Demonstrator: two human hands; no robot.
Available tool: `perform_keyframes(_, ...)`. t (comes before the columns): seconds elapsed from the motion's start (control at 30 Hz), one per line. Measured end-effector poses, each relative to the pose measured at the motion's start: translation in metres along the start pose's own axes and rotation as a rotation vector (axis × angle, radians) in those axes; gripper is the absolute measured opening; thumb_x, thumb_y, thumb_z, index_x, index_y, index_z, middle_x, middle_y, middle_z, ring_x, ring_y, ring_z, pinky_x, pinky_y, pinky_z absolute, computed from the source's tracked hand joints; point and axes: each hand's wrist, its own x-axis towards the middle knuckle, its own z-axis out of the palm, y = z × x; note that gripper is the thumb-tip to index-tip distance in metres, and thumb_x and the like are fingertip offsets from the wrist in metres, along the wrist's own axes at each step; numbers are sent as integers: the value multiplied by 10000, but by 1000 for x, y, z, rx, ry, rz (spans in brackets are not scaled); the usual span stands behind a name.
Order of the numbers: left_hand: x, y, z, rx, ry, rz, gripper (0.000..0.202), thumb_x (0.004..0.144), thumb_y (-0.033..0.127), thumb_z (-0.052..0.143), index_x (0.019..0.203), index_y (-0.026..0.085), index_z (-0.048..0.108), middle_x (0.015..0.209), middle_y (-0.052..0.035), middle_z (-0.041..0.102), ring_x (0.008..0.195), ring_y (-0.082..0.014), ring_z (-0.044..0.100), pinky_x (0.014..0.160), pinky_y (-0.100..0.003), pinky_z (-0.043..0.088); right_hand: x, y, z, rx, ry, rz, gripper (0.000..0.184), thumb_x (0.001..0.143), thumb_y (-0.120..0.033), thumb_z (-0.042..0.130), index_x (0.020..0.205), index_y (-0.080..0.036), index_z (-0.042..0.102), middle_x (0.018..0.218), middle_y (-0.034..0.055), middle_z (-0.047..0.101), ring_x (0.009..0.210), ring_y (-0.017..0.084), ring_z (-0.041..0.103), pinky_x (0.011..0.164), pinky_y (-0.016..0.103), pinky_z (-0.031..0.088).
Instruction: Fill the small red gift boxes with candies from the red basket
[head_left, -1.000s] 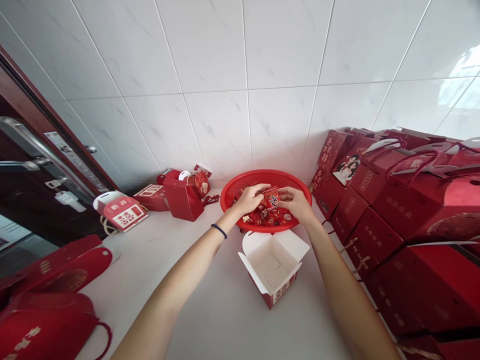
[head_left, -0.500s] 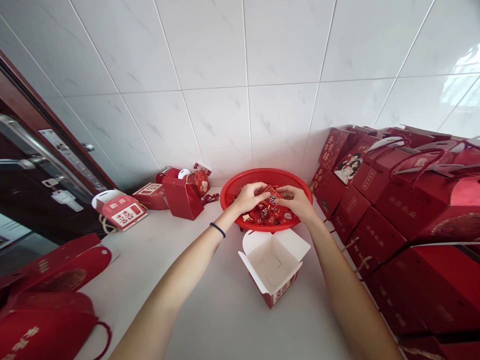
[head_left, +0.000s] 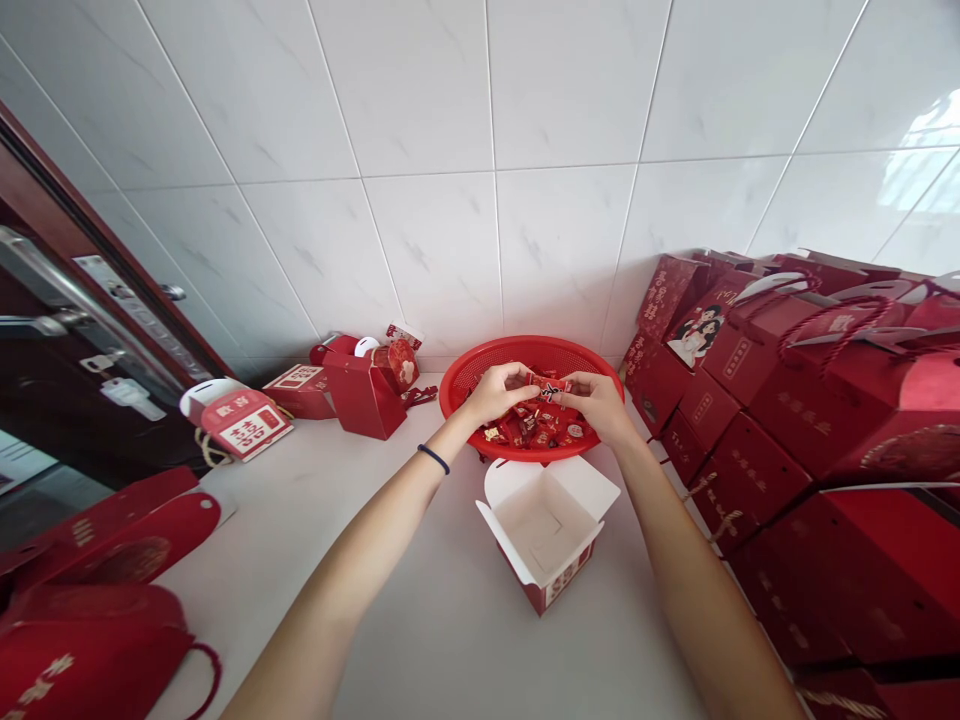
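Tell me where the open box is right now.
In the head view, the open box sits on the table, lower middle and slightly right, just in front of the red basket.

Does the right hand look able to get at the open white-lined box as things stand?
Probably yes: the open box sits on the near side of the basket with nothing over its opening, though the right hand is pinching a red packet.

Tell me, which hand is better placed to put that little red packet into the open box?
The right hand, perhaps, but only slightly: its forearm passes closer to the open box. The left hand holds the red packet too, and both are over the red plastic basket.
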Motion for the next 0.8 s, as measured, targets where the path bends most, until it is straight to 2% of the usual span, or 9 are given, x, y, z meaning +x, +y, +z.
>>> perform_keyframes(0.1,0,-1,-1,-32,-32,-18,260,771,316,709,983,167,687,1053,-82,730,967,-233,675,851,-356,516,0,-1,1,-40,-2,5,353,545,-441,846,700,-180,668,614,-15,605,588,134,545,563,265,433)
perform_keyframes(0.17,0,-3,0,-27,-54,-16,259,781,296,698,1007,169,707,1097,-91,735,1008,-243,676,883,-367,515,-1,-1,2,-19,30,10,343,538,-416,848,718,-181,674,654,0,642,625,148,580,596,275,463)
perform_keyframes(0.3,1,-6,1,3,-72,-37,205,788,277,695,961,168,716,1030,-83,748,960,-238,688,877,-374,525,-1,-2,2,46,109,6,330,526,-372,845,750,-185,692,751,35,706,717,179,642,707,314,527)
perform_keyframes(0.5,1,-6,3,30,-96,-80,172,768,270,694,900,161,681,929,-65,732,845,-210,681,798,-346,528,1,0,-1,31,81,-33,326,551,-396,829,768,-189,700,805,52,731,758,193,667,733,331,542)
perform_keyframes(0.6,-1,-3,4,28,-159,-91,213,783,318,694,922,158,684,918,-62,730,830,-204,673,773,-330,521,2,2,-1,-10,83,-44,307,549,-388,828,741,-184,702,748,47,718,722,190,660,704,327,536)
perform_keyframes(0.7,-2,0,4,75,-219,-68,326,807,436,699,979,159,707,936,-61,731,846,-208,658,773,-324,501,2,4,0,-23,89,-39,275,546,-356,828,725,-181,714,716,45,713,690,186,650,674,318,523)
perform_keyframes(0.8,-2,-1,4,121,-229,-49,378,819,514,688,951,160,707,919,-57,724,844,-212,645,776,-327,486,2,4,0,-30,99,-31,280,549,-351,830,749,-181,733,729,51,722,699,193,655,670,321,520)
